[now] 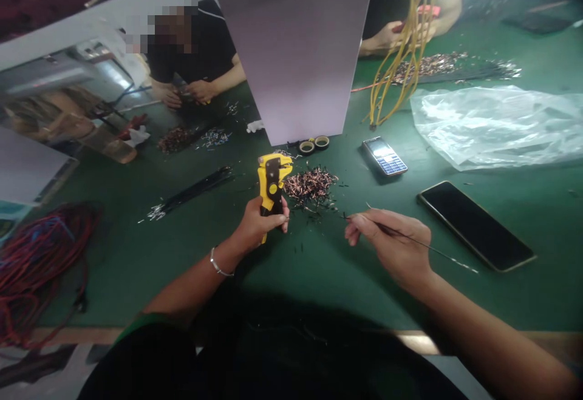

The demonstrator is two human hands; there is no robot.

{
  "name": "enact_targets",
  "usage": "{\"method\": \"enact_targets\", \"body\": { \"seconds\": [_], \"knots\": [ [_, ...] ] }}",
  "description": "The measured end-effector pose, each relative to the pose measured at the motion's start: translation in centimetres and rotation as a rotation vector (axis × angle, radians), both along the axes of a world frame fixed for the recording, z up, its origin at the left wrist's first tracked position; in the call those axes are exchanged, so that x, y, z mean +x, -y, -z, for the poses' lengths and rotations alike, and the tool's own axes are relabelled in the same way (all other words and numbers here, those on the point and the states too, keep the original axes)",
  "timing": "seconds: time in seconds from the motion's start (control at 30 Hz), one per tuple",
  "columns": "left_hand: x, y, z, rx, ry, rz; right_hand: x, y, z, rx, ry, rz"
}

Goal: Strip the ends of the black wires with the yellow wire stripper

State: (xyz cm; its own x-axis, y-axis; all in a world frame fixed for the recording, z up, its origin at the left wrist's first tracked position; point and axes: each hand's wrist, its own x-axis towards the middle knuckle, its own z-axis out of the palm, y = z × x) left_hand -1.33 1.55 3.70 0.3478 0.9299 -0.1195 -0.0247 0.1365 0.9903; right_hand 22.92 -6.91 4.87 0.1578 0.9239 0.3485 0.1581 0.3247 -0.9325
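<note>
My left hand (262, 224) is wrapped round the handles of a yellow and black wire stripper (273, 184), its jaws pointing up and away from me. Between thumb and fingers my right hand (394, 239) pinches a thin dark wire (439, 253), whose silvery end sticks out to the right, past the hand. A heap of copper and black wire scraps (312, 186) lies just right of the stripper's head. To the left, a bundle of black wires (194, 190) with silvery ends rests on the green table (291, 284).
Two tape rolls (314, 144) sit by an upright panel (305, 54). At right are a keypad phone (385, 156), a dark smartphone (476, 224) and a plastic bag (496, 124). Yellow wires (405, 48) hang behind. Red cables (40, 266) lie left. Other people work across the table.
</note>
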Motion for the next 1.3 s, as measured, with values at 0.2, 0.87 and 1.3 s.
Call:
{"method": "enact_targets", "body": {
  "seconds": [0.2, 0.87, 1.3],
  "knots": [
    [-0.6, -0.5, 0.0, -0.055, 0.127, 0.123, -0.9, -0.7, 0.9, -0.126, -0.279, -0.007],
    [-1.1, -0.1, -0.1, -0.215, 0.325, 0.408, -0.4, -0.6, 0.4, 0.156, 0.175, 0.188],
    [-1.0, 0.1, 0.8, -0.197, 0.293, 0.471, -0.7, -0.5, 0.1, 0.316, 0.311, 0.211]
  ]
}}
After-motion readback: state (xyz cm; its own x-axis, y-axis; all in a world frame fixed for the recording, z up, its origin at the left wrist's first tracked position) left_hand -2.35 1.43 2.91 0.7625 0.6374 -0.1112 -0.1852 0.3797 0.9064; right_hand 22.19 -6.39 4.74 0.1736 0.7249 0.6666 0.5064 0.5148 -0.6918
